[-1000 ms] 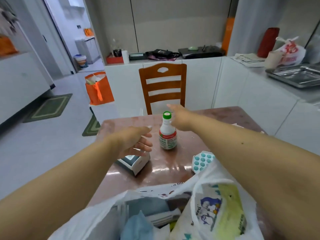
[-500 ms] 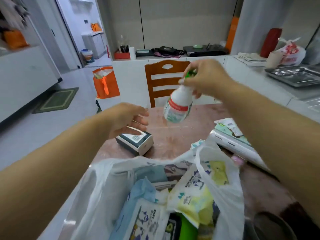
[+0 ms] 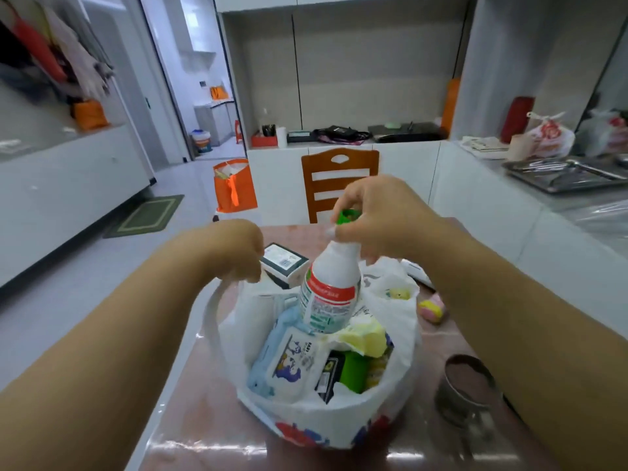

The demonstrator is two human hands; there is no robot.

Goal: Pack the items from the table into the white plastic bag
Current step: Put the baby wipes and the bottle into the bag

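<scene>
Bottle going into the white bag on the counter (image 3: 210,440).
The left hand (image 3: 234,249) grips the handle of the white plastic bag (image 3: 316,419); between the hands lies a small box (image 3: 283,263); the right hand (image 3: 380,219) pinches the bottle (image 3: 331,294) by its neck, its base inside the bag's mouth among packets.

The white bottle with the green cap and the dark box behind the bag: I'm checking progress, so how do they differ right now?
The white bottle with the green cap is gripped by the right hand, upright, its base inside the white plastic bag. The dark box lies flat on the table, outside the bag, unheld.
</scene>
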